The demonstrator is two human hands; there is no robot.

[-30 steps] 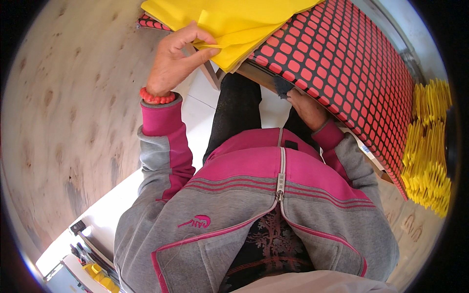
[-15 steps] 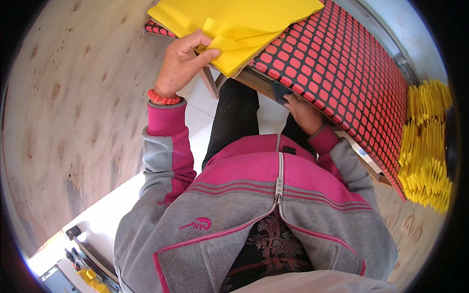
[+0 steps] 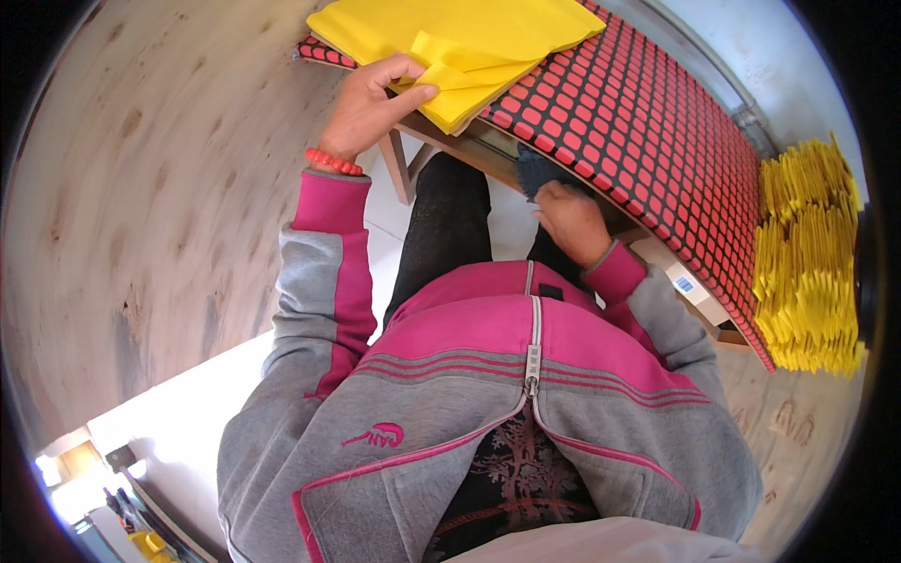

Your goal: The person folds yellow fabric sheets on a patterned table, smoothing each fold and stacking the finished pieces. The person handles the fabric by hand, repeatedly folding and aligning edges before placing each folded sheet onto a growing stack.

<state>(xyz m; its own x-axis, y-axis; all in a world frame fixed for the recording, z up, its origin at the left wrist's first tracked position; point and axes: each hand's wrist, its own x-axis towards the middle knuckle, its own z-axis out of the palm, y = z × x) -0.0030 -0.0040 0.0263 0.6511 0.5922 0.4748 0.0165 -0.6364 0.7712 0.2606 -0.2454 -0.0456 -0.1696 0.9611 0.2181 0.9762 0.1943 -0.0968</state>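
A stack of yellow fabric sheets [image 3: 488, 33] lies at the far edge of the table, its near corner turned up in folds. My left hand [image 3: 368, 108] pinches one of those folded flaps between thumb and fingers. Below the table's front edge, my right hand [image 3: 572, 223] is closed on a dark blue-grey cloth [image 3: 540, 172]. That cloth comes out of the opening under the tabletop, and its far part is hidden there.
A red-and-black patterned cover [image 3: 648, 122] lies over the table. At its right end stand tall piles of folded yellow pieces [image 3: 807, 263]. A large wooden board [image 3: 169, 216] fills the left side. A white box [image 3: 690, 286] sits beneath the table.
My right hand has come out a little from under the table edge, and more of the dark cloth shows. My left hand keeps its pinch on the yellow fabric. The whole view has shifted slightly.
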